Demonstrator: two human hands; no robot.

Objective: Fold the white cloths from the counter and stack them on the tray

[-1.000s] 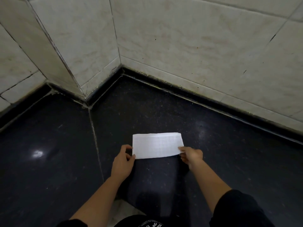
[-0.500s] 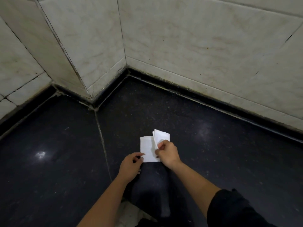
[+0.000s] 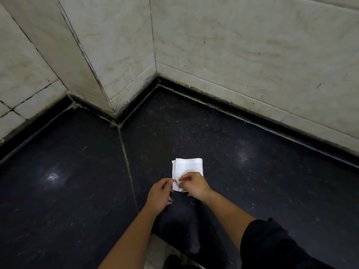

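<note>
Item under work: one white cloth point(image 3: 189, 168), folded into a small, nearly square packet, with layered edges showing along its left side.
Location of item: flat on the dark speckled counter point(image 3: 262, 187), near the person, in the middle of the view and well apart from the wall.
Right hand: the right hand point(image 3: 194, 186) lies over the near half of the packet, knuckles up and fingers curled. Thumb and forefinger are closed tight on the cloth's near-left corner (the other fingers tuck under the palm and hide that part of the fabric).
Left hand: the left hand point(image 3: 160, 195) sits just beside the packet on its left, fingers bent. Its thumb and forefinger nip the same near-left edge, close against the right forefinger.
Grip summary: both hands hold the cloth by a fingertip pinch, with no gap visible between finger and thumb.
Contact with surface: the far half lies flat on the stone. Whether the pinched corner is off the stone cannot be told.
Counter: polished black stone, with a pale seam point(image 3: 126, 162) running front to back just left of the hands and a bright light patch point(image 3: 52, 176) reflected further left.
Surround: cream marbled wall tiles point(image 3: 242, 55) meet the counter along a dark, soiled joint and form an angled corner.
Clothing: a black sleeve point(image 3: 272, 247) covers the right upper arm. Both forearms are bare.
</note>
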